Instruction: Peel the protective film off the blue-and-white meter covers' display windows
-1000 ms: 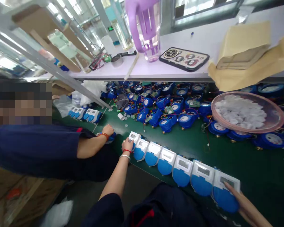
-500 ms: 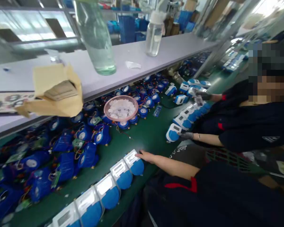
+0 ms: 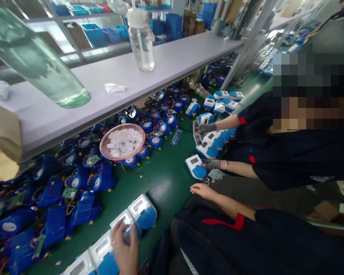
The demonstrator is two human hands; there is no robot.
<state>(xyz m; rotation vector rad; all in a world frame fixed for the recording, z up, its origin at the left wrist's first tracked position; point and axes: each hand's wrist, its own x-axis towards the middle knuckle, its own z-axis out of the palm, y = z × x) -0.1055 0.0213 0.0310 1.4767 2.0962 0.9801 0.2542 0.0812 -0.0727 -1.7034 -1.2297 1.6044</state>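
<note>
Along the near edge of the green table runs a row of white-and-blue meters point(image 3: 143, 212), each with a display window and a round blue cover. My left hand point(image 3: 126, 246), slightly blurred, has its fingers and thumb round the meter second from the row's far end. The palm side and part of that meter are hidden. My right hand point(image 3: 203, 190) is at the table's edge, apart from the row, its fingers loosely curled with nothing visible in them. Just beyond it is another white-and-blue meter point(image 3: 195, 165), touched by a co-worker's gloved hand point(image 3: 211, 164).
Many blue meter bodies point(image 3: 83, 208) with loose wires crowd the table's left side. A pink bowl point(image 3: 103, 152) of white plastic pieces rests among them. On the white shelf point(image 3: 172, 57) stand a green bottle point(image 3: 46, 72) and a clear bottle point(image 3: 141, 46). A co-worker's arms point(image 3: 240, 168) reach in from the right.
My right hand has left the end meter and moved right, towards the co-worker's meter. My left hand has come into view on the row. The camera view has shifted.
</note>
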